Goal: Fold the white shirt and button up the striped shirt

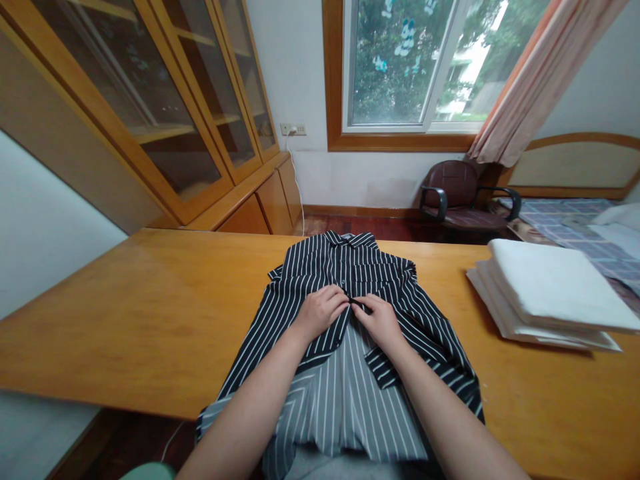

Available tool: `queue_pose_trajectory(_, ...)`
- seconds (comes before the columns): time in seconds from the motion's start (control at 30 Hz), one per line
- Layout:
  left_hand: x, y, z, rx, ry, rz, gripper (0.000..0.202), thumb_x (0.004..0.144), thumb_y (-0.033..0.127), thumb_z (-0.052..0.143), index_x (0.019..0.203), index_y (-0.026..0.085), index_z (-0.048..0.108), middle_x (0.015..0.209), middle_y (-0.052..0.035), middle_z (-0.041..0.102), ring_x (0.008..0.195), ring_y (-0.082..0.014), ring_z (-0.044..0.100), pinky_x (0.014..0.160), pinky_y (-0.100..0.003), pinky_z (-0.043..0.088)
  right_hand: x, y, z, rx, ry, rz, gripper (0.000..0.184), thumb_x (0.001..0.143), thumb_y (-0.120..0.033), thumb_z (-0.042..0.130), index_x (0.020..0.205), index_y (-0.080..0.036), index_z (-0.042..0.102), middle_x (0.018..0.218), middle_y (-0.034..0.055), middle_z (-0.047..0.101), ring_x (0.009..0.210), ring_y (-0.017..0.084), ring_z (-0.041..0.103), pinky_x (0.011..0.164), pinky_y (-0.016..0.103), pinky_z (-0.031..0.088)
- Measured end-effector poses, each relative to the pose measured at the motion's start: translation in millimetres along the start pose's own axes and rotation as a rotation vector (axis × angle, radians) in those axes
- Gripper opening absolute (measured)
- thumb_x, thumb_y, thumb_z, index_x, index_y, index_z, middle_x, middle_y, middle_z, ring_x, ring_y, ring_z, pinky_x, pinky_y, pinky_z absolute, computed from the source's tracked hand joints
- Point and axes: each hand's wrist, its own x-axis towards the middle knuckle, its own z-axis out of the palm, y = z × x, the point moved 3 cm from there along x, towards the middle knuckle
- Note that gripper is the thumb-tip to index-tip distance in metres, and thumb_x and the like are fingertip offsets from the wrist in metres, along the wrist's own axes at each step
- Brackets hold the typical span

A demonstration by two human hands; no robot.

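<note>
A black shirt with white stripes (280, 320) lies front up on the wooden table, its collar at the far edge and its hem hanging toward me. The upper front is closed; lower down the front panels part and the greyer inside of the back shows. My left hand (324, 311) pinches the left front edge at the middle of the shirt. Close beside it, my right hand (379, 321) pinches the other front edge, fingertips nearly meeting the left ones. Any button between the fingers is too small to make out. One cuff (383, 367) lies near my right wrist.
The wooden table (125, 313) extends to both sides. A stack of white folded sheets or boards (555, 280) sits at its right. Beyond stand a dark red armchair (453, 193), a bed (565, 220) and a glass-door cabinet (165, 100). A pale green rounded object (147, 472) shows at lower left.
</note>
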Motion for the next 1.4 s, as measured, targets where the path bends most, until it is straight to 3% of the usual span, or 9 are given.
queue_pose_trajectory(0.23, -0.5, -1.9, 1.3, 0.012, 0.003, -0.022, 0.022, 0.098, 0.029, 0.051, 0.117, 0.021, 0.061, 0.103, -0.0055, 0.064, 0.096, -0.0178, 0.064, 0.082, -0.031, 0.055, 0.0, -1.5, -0.7, -0.004, 0.003, -0.004, 0.018, 0.088, -0.023, 0.061, 0.099, -0.021, 0.076, 0.087, 0.0048, 0.072, 0.083, 0.02, 0.068, 0.08, 0.031, 0.053)
queue_pose_trajectory(0.5, -1.1, -3.0, 3.0, 0.025, -0.015, -0.01, 0.026, 0.098, 0.028, 0.05, 0.121, 0.021, 0.061, 0.103, -0.0058, 0.064, 0.097, -0.0183, 0.063, 0.083, -0.032, 0.055, 0.4, -1.1, -0.1, -0.013, -0.006, -0.005, 0.018, 0.088, -0.021, 0.061, 0.099, -0.02, 0.075, 0.088, 0.0049, 0.072, 0.084, 0.02, 0.069, 0.08, 0.031, 0.052)
queue_pose_trajectory(0.8, 0.2, -0.1, 0.2, 0.011, -0.027, -0.007, 0.019, 0.099, 0.028, 0.049, 0.106, 0.019, 0.064, 0.098, -0.0054, 0.065, 0.093, -0.0179, 0.063, 0.08, -0.031, 0.054, 0.2, -1.9, -0.7, 0.018, -0.014, -0.006, 0.019, 0.087, -0.019, 0.061, 0.099, -0.023, 0.076, 0.089, 0.0037, 0.073, 0.086, 0.02, 0.069, 0.082, 0.031, 0.053)
queue_pose_trajectory(1.4, -0.4, 0.6, 0.5, 0.016, -0.028, 0.0, 0.017, 0.099, 0.026, 0.049, 0.095, 0.019, 0.064, 0.092, -0.0046, 0.064, 0.088, -0.0169, 0.062, 0.077, -0.03, 0.052, -0.1, 0.4, 0.6, 0.021, -0.022, -0.003, 0.02, 0.086, -0.019, 0.062, 0.1, -0.022, 0.075, 0.087, 0.0031, 0.072, 0.083, 0.019, 0.068, 0.079, 0.03, 0.052)
